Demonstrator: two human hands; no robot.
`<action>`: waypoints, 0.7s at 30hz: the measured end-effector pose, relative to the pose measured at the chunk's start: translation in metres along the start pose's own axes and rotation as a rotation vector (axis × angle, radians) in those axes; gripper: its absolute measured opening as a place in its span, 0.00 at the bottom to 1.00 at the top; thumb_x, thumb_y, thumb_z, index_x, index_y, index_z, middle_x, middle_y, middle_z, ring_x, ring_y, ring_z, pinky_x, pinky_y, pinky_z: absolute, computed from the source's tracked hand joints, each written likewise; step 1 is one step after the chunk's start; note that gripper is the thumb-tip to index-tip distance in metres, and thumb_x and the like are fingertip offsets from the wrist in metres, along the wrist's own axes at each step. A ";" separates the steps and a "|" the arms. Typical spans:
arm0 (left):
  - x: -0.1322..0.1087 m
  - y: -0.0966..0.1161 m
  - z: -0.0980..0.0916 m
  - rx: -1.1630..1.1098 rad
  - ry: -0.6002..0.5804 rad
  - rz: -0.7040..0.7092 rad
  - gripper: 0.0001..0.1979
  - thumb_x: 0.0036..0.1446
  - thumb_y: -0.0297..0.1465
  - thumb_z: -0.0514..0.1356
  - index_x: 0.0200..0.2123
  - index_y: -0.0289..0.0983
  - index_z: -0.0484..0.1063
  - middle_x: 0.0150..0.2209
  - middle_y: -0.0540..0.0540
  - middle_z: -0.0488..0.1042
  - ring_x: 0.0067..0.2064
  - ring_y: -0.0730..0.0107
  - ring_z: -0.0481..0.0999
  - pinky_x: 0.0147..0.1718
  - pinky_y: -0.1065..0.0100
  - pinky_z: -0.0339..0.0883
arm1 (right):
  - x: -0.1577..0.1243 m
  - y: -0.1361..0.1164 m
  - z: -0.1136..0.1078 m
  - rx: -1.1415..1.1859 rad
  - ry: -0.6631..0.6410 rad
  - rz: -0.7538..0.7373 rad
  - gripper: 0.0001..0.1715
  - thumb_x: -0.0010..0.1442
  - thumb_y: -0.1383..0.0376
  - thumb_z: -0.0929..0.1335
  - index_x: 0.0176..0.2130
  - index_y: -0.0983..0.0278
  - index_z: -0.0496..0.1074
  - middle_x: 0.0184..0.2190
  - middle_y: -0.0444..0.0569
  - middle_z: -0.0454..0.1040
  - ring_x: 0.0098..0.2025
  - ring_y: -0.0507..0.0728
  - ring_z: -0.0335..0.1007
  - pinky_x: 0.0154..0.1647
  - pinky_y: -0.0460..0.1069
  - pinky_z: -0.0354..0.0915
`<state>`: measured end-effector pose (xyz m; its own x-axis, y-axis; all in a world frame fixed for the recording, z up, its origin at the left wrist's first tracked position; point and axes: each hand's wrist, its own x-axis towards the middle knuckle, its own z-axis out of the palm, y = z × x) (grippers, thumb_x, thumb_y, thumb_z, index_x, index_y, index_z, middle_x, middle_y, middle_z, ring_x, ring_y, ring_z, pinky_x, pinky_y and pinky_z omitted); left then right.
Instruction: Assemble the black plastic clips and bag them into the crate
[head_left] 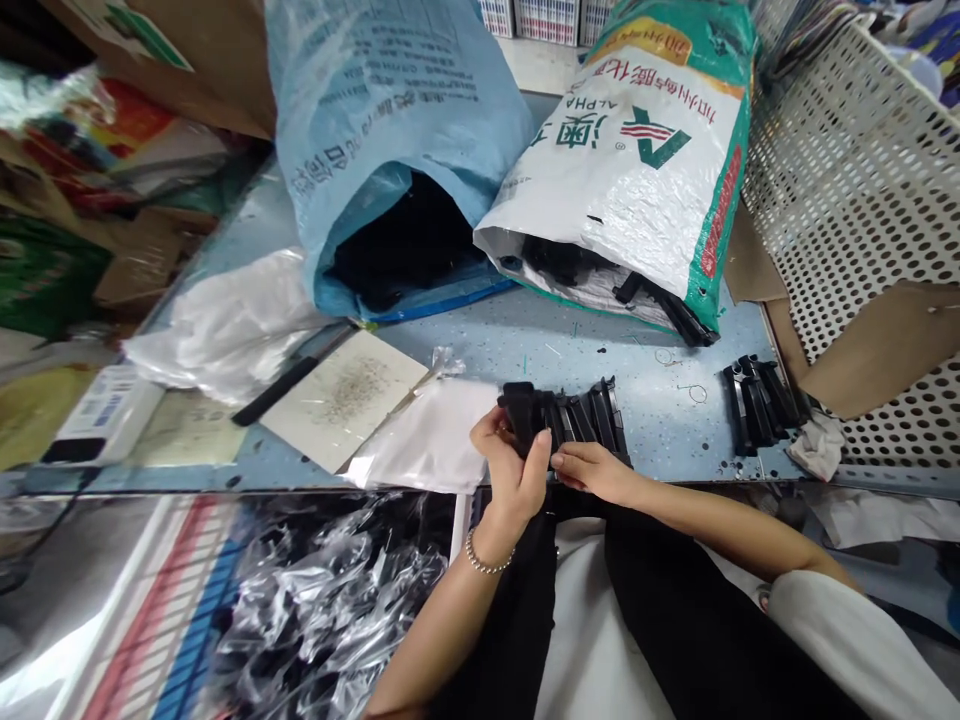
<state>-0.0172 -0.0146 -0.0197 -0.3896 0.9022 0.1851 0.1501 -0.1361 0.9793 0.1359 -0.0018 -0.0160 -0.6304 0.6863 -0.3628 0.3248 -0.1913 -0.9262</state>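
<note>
My left hand [514, 470], with a beaded bracelet at the wrist, is closed around a black plastic part [519, 405] that stands upright over the table's front edge. Close beside it, my right hand [600, 472] has its fingers pinched together at the lower side of the held part; what lies between those fingertips is hidden. Several slim black plastic pieces [604, 415] lie in a row just behind my right hand. A flat white plastic bag [435, 435] rests left of my left hand.
Behind stand an open blue sack [397, 110] and a white-green sack [600, 200] with black parts at its mouth. More black parts [757, 400] lie right, by a perforated basket [885, 200]. A knife [277, 390] and a speckled board [345, 400] lie left. Clear-wrapped items [330, 610] sit below.
</note>
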 end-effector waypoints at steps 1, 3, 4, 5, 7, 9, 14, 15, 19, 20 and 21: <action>0.003 -0.005 -0.007 0.022 0.004 -0.003 0.28 0.58 0.46 0.63 0.53 0.38 0.57 0.47 0.42 0.66 0.44 0.63 0.72 0.44 0.61 0.68 | 0.002 0.002 -0.002 0.022 -0.038 0.019 0.30 0.69 0.42 0.58 0.30 0.63 0.65 0.21 0.39 0.64 0.22 0.49 0.60 0.27 0.46 0.59; 0.013 -0.019 -0.022 0.088 0.029 -0.077 0.25 0.59 0.45 0.62 0.51 0.38 0.60 0.46 0.42 0.67 0.45 0.63 0.72 0.45 0.61 0.68 | 0.007 0.002 -0.022 -0.058 -0.045 0.031 0.27 0.69 0.45 0.59 0.33 0.63 0.68 0.23 0.40 0.68 0.23 0.50 0.63 0.28 0.46 0.60; 0.019 -0.027 -0.029 0.136 0.042 -0.138 0.22 0.59 0.44 0.61 0.50 0.38 0.62 0.45 0.43 0.68 0.44 0.63 0.71 0.46 0.61 0.68 | 0.010 0.001 -0.040 -0.146 0.033 0.012 0.24 0.70 0.48 0.59 0.35 0.63 0.69 0.26 0.42 0.71 0.25 0.51 0.65 0.31 0.47 0.62; 0.025 -0.036 -0.034 0.192 0.041 -0.208 0.20 0.60 0.43 0.60 0.48 0.37 0.64 0.43 0.44 0.69 0.44 0.63 0.71 0.46 0.60 0.68 | 0.014 0.000 -0.062 -0.247 0.164 -0.016 0.20 0.70 0.52 0.60 0.38 0.62 0.70 0.29 0.45 0.73 0.29 0.52 0.68 0.34 0.48 0.64; 0.032 -0.053 -0.038 0.295 -0.018 -0.337 0.15 0.60 0.41 0.58 0.44 0.38 0.67 0.38 0.46 0.70 0.42 0.61 0.71 0.48 0.57 0.68 | 0.022 0.000 -0.115 -0.513 0.612 -0.081 0.11 0.69 0.60 0.62 0.41 0.63 0.70 0.36 0.51 0.75 0.40 0.56 0.70 0.44 0.52 0.63; 0.030 -0.069 -0.031 0.347 -0.096 -0.366 0.12 0.60 0.39 0.57 0.41 0.38 0.69 0.37 0.45 0.71 0.44 0.58 0.71 0.51 0.52 0.66 | 0.028 0.002 -0.167 -0.649 0.951 -0.051 0.09 0.68 0.65 0.62 0.44 0.66 0.69 0.40 0.60 0.75 0.49 0.62 0.67 0.50 0.57 0.59; 0.015 -0.082 0.003 0.406 -0.097 -0.181 0.18 0.60 0.35 0.56 0.53 0.37 0.69 0.57 0.34 0.67 0.62 0.47 0.63 0.64 0.41 0.50 | 0.027 0.016 -0.235 -0.633 1.059 -0.002 0.08 0.67 0.63 0.64 0.40 0.64 0.70 0.30 0.58 0.72 0.36 0.62 0.69 0.41 0.58 0.60; 0.013 -0.080 0.006 0.433 -0.096 -0.172 0.21 0.60 0.35 0.56 0.56 0.36 0.68 0.59 0.33 0.65 0.64 0.45 0.61 0.65 0.38 0.47 | 0.024 0.019 -0.236 -0.626 1.043 0.005 0.08 0.66 0.61 0.64 0.39 0.63 0.70 0.28 0.56 0.71 0.33 0.61 0.68 0.39 0.57 0.61; 0.010 -0.052 0.010 0.382 -0.110 -0.094 0.25 0.64 0.37 0.55 0.62 0.37 0.63 0.63 0.32 0.61 0.68 0.47 0.56 0.66 0.39 0.46 | 0.004 0.022 -0.194 -0.588 0.893 0.000 0.13 0.68 0.58 0.60 0.43 0.61 0.70 0.31 0.55 0.74 0.33 0.64 0.71 0.36 0.58 0.65; 0.009 -0.042 0.013 0.304 -0.136 -0.076 0.25 0.65 0.38 0.55 0.63 0.38 0.62 0.63 0.33 0.61 0.67 0.49 0.58 0.66 0.42 0.49 | -0.001 0.020 -0.174 -0.584 0.855 -0.017 0.15 0.68 0.58 0.59 0.46 0.61 0.70 0.35 0.56 0.75 0.36 0.65 0.72 0.38 0.58 0.67; 0.009 -0.031 0.018 0.200 -0.185 -0.075 0.26 0.65 0.40 0.55 0.64 0.40 0.61 0.64 0.34 0.60 0.66 0.52 0.60 0.65 0.45 0.53 | -0.005 0.016 -0.150 -0.582 0.824 -0.038 0.16 0.68 0.59 0.59 0.50 0.61 0.69 0.40 0.57 0.76 0.40 0.65 0.73 0.41 0.59 0.68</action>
<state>-0.0090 0.0051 -0.0497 -0.2366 0.9686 0.0767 0.3108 0.0007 0.9505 0.2502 0.0969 -0.0134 -0.0354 0.9979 0.0538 0.7471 0.0622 -0.6618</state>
